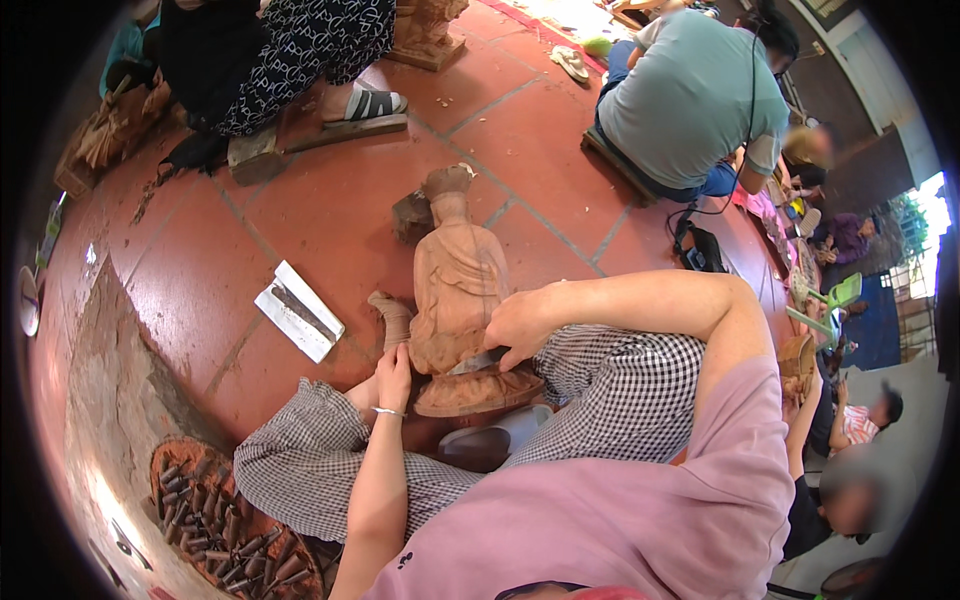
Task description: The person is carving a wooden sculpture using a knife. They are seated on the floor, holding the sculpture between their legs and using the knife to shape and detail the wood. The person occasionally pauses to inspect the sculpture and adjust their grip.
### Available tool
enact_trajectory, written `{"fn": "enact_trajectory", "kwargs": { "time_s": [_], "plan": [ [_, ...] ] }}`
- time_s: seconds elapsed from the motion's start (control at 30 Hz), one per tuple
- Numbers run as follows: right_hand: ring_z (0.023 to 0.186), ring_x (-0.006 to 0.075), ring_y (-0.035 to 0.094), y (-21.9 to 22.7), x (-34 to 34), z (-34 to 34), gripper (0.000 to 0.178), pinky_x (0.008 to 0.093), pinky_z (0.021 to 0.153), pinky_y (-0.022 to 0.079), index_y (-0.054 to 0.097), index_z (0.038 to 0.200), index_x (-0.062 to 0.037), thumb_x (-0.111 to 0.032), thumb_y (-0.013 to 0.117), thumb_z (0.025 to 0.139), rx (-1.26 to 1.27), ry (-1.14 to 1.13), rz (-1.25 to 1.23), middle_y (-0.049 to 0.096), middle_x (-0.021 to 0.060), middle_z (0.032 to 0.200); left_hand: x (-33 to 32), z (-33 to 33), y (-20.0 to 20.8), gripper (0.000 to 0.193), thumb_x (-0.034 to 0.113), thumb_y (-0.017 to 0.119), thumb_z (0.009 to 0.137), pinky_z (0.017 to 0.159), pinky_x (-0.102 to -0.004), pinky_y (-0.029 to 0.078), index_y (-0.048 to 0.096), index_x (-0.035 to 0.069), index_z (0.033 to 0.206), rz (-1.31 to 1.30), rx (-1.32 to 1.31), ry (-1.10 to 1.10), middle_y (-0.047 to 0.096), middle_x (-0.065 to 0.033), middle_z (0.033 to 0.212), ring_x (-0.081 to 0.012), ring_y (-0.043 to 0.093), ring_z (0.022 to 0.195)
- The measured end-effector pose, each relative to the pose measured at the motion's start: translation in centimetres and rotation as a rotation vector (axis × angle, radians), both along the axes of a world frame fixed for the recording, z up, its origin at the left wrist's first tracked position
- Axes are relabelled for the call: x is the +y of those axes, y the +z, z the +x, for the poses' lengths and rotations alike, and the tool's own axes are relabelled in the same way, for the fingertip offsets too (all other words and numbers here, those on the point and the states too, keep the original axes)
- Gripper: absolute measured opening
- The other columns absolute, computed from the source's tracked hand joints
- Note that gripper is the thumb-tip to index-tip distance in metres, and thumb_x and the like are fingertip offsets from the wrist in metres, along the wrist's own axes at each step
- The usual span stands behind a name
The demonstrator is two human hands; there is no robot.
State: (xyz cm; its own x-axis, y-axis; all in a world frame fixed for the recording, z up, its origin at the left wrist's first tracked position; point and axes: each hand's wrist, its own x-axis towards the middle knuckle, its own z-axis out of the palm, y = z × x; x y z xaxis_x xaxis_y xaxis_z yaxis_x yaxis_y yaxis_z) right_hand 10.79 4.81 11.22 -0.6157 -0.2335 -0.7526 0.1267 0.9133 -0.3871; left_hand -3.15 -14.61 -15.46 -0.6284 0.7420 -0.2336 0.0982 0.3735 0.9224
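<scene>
A carved wooden statue of a robed seated figure stands between my legs, on a rounded carved base. My right hand grips the statue's lower right side, thumb and fingers bent against the wood. Closed beside its lower left side is my left hand; what its fingers hold is hidden. Just beyond that hand rises a brown ribbed piece, whose kind I cannot make out. A small grey flat patch shows low on the statue near my right fingers. Behind the statue's head sits a dark wooden block.
White paper with a dark narrow strip lies on the red tiles. Several carving tools fill a tray at lower left, beside a large wooden slab. A grey slipper is below the base. Other people sit nearby.
</scene>
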Motion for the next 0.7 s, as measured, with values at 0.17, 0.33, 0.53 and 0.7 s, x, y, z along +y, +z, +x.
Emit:
{"fn": "enact_trajectory", "kwargs": {
  "time_s": [0.17,0.33,0.53,0.7],
  "plan": [
    [0.091,0.0373,0.065,-0.7,0.2,0.2,0.041,0.0471,0.079,0.051,0.067,0.116,-0.0061,-0.037,0.064,0.090,0.014,-0.014,-0.017,0.070,0.0189,0.094,0.0,-0.1,-0.5,0.037,0.028,0.051,0.098,0.081,-0.0397,0.050,0.065,-0.005,0.107,0.024,-0.039,0.003,0.069,-0.0253,0.096,-0.0351,0.067,0.091],
    [0.090,0.0377,0.066,-0.2,0.2,0.5,0.041,0.0474,0.078,0.051,0.067,0.113,-0.0044,-0.038,0.064,0.090,0.044,-0.023,-0.038,0.070,0.0193,0.092,0.2,0.1,0.6,0.036,0.026,0.052,0.098,0.084,-0.0382,0.050,0.067,-0.004,0.108,0.034,-0.044,0.006,0.070,-0.0235,0.099,-0.0332,0.067,0.094],
    [0.088,0.0384,0.066,-0.7,0.1,0.3,0.040,0.0479,0.077,0.051,0.068,0.106,-0.0022,-0.039,0.064,0.090,0.037,-0.009,-0.016,0.069,0.0197,0.088,-0.1,0.1,1.2,0.037,0.028,0.051,0.098,0.085,-0.0390,0.050,0.066,-0.004,0.109,0.014,-0.050,0.015,0.069,-0.0244,0.100,-0.0347,0.067,0.096],
    [0.088,0.0385,0.066,-0.4,0.2,0.3,0.041,0.0476,0.077,0.051,0.068,0.106,-0.0024,-0.040,0.063,0.090,0.000,-0.035,-0.005,0.069,0.0194,0.088,0.3,0.1,0.7,0.038,0.030,0.050,0.098,0.083,-0.0406,0.050,0.066,-0.003,0.109,0.000,-0.037,0.006,0.068,-0.0255,0.100,-0.0368,0.066,0.096]
  ]
}}
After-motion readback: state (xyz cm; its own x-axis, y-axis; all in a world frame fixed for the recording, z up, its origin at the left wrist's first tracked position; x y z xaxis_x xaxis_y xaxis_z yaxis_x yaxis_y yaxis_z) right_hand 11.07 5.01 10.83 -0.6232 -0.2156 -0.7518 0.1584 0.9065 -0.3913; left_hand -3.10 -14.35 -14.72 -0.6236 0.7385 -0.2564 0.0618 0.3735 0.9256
